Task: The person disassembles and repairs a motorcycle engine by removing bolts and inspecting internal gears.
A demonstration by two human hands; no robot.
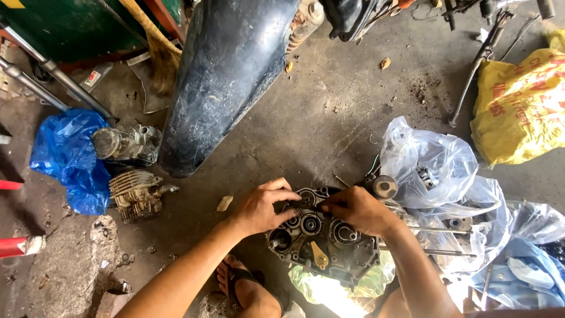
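Oily concrete workshop floor [329, 118], bearing dark metal engine crankcase half [321, 238] before sandalled foot [247, 288]: likely heavy, rigid, greasy, best gripped by outer rim; left hand [265, 206] and right hand [356, 209] pinching thin black strip [309, 204] above its top.

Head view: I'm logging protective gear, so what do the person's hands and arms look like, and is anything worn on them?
Both the left hand and right hand are bare, without gloves, rings or a watch. The forearms are bare too; no sleeves show in the frame.
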